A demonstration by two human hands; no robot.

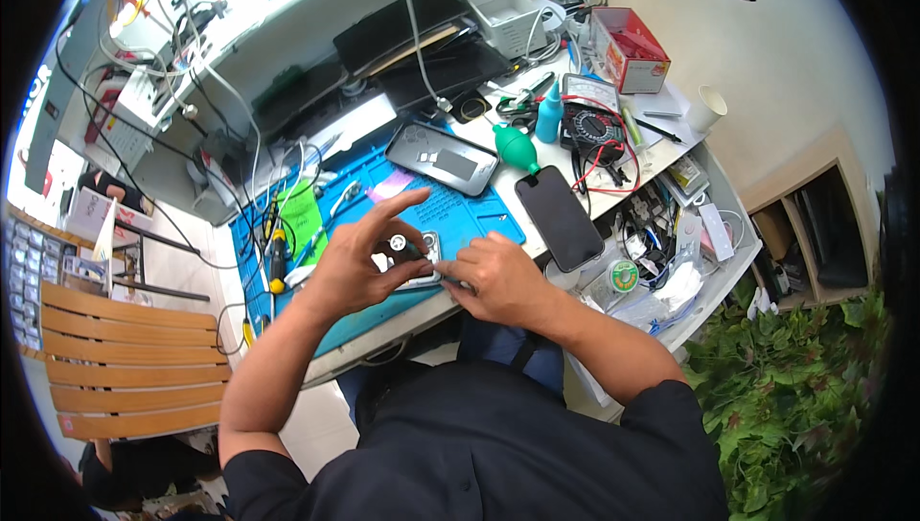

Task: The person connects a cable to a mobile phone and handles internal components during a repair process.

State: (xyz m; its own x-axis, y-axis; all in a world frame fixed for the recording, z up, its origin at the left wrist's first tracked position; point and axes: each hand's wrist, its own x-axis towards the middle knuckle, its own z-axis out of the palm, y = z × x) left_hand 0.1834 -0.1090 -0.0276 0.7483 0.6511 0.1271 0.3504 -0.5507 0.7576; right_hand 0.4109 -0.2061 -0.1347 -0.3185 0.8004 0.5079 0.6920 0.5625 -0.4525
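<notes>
Over the front of the blue work mat (364, 322), both hands meet at a small silver-rimmed device (429, 251), partly hidden by my fingers. My left hand (356, 254) curls around a small dark cylinder with a round white end (397, 242); its thumb reaches toward my right fingertips. With fingers bent and pressed together, my right hand (496, 277) touches near the device's right edge. Whatever its fingertips pinch is too small to make out. Behind the hands lies a grey phone housing (443, 159). A dark-screened phone (561, 218) rests to the right, its upper end by a green blower bulb (517, 147).
A multimeter (591, 128) with red leads and a blue bottle (549, 114) stand at back right. An open drawer (714, 267) holds cables and a solder spool (623, 277). Screwdrivers (277, 257) and a green sheet (302, 224) lie left. A cable (410, 23) hangs overhead.
</notes>
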